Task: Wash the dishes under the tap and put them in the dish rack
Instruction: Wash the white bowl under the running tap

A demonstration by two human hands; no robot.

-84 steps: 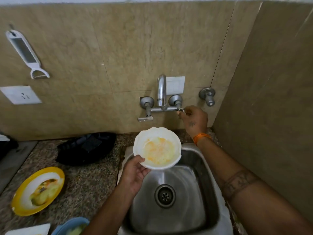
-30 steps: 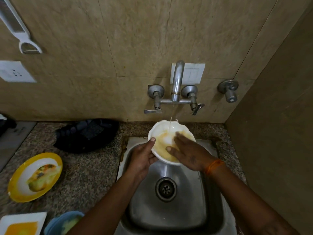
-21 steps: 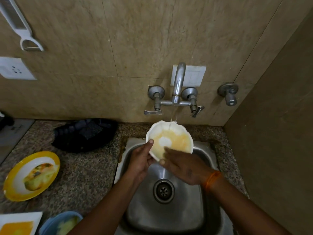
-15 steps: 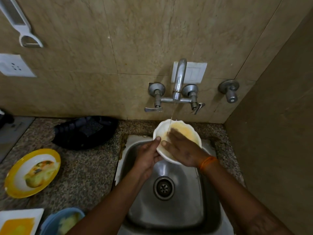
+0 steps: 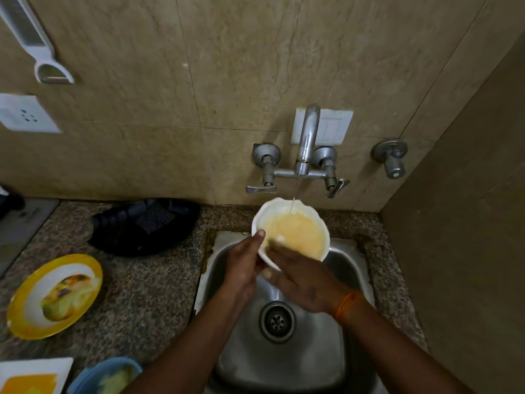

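While tap (image 5: 308, 143) water falls — white bowl (image 5: 292, 231) in both hands.

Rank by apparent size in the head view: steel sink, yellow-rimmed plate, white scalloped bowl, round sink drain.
1. Steel sink
2. Yellow-rimmed plate
3. White scalloped bowl, partly hidden by hands, so unsure against the plate
4. Round sink drain

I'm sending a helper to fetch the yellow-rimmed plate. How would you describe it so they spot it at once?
Start at the steel sink and look left across the speckled counter. The yellow-rimmed plate lies near the left edge, in front of the black rack. Unlike the blue bowl and square white plate nearer the person, it is round with a yellow rim.
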